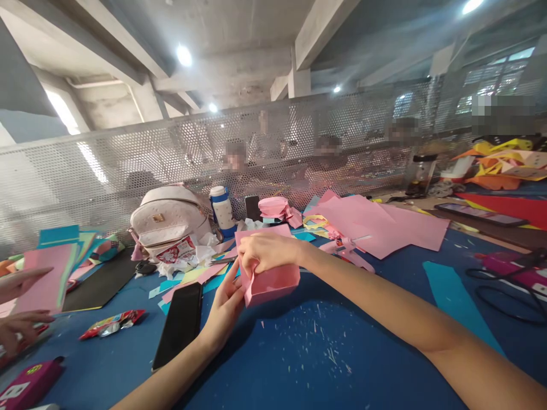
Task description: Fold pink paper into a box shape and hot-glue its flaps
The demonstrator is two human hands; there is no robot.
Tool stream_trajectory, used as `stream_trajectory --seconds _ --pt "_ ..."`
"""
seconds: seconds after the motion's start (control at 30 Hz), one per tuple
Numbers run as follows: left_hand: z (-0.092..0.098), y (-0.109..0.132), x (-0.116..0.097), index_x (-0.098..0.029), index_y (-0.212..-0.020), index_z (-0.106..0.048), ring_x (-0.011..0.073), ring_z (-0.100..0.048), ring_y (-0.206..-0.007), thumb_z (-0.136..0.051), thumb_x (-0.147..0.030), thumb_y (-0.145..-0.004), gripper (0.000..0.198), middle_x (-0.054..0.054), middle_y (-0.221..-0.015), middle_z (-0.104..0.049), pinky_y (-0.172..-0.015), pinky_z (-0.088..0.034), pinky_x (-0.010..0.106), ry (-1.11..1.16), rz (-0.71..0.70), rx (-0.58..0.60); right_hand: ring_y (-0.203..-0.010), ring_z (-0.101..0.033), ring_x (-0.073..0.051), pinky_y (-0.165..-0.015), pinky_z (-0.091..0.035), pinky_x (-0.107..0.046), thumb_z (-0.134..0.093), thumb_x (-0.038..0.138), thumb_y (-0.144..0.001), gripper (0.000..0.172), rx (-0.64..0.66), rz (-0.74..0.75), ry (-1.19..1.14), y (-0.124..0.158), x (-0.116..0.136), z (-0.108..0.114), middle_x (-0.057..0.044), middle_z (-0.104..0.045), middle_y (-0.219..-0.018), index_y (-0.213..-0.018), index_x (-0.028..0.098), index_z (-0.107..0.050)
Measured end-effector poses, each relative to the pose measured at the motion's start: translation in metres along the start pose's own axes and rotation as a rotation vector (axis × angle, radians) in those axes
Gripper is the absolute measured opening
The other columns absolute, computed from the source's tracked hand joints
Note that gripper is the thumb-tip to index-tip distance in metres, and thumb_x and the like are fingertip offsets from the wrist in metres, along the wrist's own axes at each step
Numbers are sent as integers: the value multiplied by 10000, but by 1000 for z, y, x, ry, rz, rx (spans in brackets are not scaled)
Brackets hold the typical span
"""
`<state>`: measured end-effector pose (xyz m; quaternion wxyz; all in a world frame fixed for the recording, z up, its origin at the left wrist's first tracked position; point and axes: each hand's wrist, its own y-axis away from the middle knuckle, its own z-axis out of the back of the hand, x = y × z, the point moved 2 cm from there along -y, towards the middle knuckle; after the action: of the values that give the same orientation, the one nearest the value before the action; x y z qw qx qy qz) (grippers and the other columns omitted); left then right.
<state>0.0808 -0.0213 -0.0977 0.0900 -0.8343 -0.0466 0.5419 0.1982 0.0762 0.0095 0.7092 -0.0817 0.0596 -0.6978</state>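
A: Finger state?
B: Your left hand [227, 297] and right hand [270, 253] have fingers closed on the pink box [277, 283], along its left side.
A: Box position?
B: Above the counter [307, 370], near the phone [179, 323].

Right hand [267, 253] and left hand [224, 307], both left uncovered by gloves or sleeves.
The right forearm [363, 293] is seen as long, slim and smooth, narrowed at the wrist [304, 256] and broadened toward the elbow [444, 341]; the left forearm [171, 370] is similarly slim, cut off by the lower edge. Slender fingers [229, 279] are shown on the left hand; the right fingertips are partly hidden.
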Motion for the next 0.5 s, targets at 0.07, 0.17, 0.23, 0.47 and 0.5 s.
stream_trajectory --seconds 0.07,0.17,0.23,0.47,0.5 --pt "0 1 -2 -293 -1482 -278 185 -678 -937 -678 -287 -835 760 77 -1174 -677 -799 -511 271 -25 -7 -23 -789 -527 -132 -659 -331 -266 -666 95 -748 153 -32 14 58 0 -1 1 1 -626 -836 -701 226 -731" --pt "2 0 -4 -262 -1470 -316 172 -691 -854 -685 -317 -831 740 77 -1111 -705 -721 -514 245 -76 -18 -72 -772 -524 -129 -665 -330 -270 -648 122 -778 143 -56 50 123 -1 -1 1 3 -622 -819 -702 221 -718" --pt "4 -1 -4 -251 -1431 -400 192 -685 -918 -686 -330 -828 673 77 -1137 -700 -746 -519 252 -76 -27 -100 -780 -523 -129 -688 -336 -274 -631 138 -800 136 -64 71 151 -3 -1 -1 10 -627 -826 -729 223 -709" --pt "22 -8 -2 -265 -1159 -663 194 -581 -1182 -660 -365 -825 349 27 -1236 -666 -933 -482 232 23 -116 -240 -930 -492 -192 -753 -334 -330 -509 163 -911 161 -108 159 358 -5 3 -8 -42 -632 -949 -862 200 -659" --pt "23 -8 -2 -279 -1163 -659 191 -571 -1198 -661 -354 -822 349 15 -1247 -660 -938 -482 230 35 -119 -244 -941 -489 -195 -756 -332 -337 -465 160 -939 197 -117 172 387 -5 4 -10 -53 -632 -971 -890 194 -652"
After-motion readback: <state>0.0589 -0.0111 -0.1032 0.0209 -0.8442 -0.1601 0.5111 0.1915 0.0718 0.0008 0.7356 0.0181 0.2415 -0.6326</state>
